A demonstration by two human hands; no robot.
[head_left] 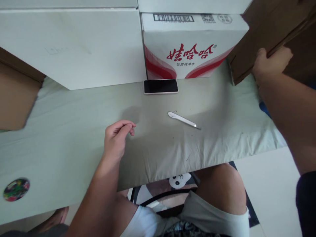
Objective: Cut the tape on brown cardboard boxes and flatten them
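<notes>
My left hand (118, 138) hovers over the pale green cloth (81, 141), its fingers curled and the thumb against the forefinger. Nothing shows between them. To its right lies a slim white tool (184, 119) with a metal band and a thin dark tip; its exact kind is unclear. A phone (160, 86) with a dark screen rests face up behind the tool. At the upper right, my right hand (273, 62) grips the edge of a brown cardboard box (256, 29), thumb on the near side and fingers partly hidden.
A white carton with red lettering (192, 52) and a plain white box (74, 49) stand along the back. Another cardboard box (17, 95) is at the left. A round colourful sticker or disc (16, 189) lies near the front left. Small dark threads are scattered on the cloth.
</notes>
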